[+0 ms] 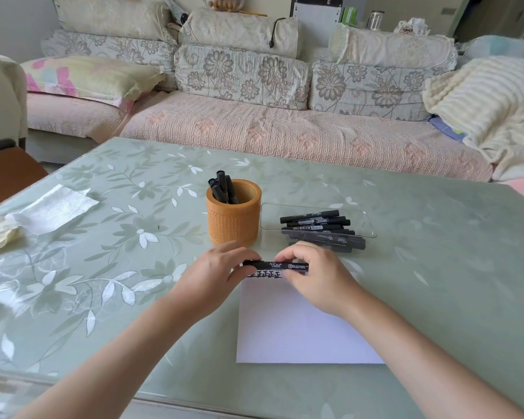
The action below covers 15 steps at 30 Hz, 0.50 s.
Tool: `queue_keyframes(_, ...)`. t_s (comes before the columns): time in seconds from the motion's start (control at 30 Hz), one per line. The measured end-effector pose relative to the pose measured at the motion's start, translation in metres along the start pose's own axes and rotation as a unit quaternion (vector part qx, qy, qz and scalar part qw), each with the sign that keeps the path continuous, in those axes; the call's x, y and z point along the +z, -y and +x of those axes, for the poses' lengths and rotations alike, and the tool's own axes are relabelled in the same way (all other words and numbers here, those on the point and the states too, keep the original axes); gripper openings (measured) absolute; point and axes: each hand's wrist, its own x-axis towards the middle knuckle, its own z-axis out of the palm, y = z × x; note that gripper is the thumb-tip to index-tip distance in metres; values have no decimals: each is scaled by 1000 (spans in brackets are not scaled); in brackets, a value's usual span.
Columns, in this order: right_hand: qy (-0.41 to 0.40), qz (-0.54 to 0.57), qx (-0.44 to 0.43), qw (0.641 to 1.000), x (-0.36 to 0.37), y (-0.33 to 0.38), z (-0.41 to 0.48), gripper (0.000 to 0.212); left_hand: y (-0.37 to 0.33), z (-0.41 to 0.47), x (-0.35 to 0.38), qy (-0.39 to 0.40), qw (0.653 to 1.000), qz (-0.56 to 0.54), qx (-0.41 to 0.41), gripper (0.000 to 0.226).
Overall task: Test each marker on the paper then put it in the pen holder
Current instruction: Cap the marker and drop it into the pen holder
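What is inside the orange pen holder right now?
Black markers stand inside the pen holder, leaning toward its left rim; about four tops show. Its wall covers their lower ends and the bottom.

We read "700" on one loose marker (312, 228). The paper (285, 322) bears repeated 正 characters. Print on the held marker (280, 265) is illegible.

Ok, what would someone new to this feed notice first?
The left hand and right hand grip one black marker level over the white paper sheet, above black test marks at its far edge. Beyond stands the orange cylindrical pen holder with markers inside, a pile of black markers to its right.
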Motion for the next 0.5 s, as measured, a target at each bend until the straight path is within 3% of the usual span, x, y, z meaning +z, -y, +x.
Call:
queue_keyframes(0.13, -20, -5, -7, 1000, 2, 1, -1, 26, -1, 3, -3, -3, 1000, 0, -10, 17)
queue_keyframes(0.33, -63, -16, -10, 998, 7, 7, -1, 16, -3, 11, -13, 17, 1000, 10, 19, 12)
queue_keyframes(0.5, -35, -44, -18, 998, 3, 11, -2, 8, -9, 15, -14, 15, 999, 11, 46, 15)
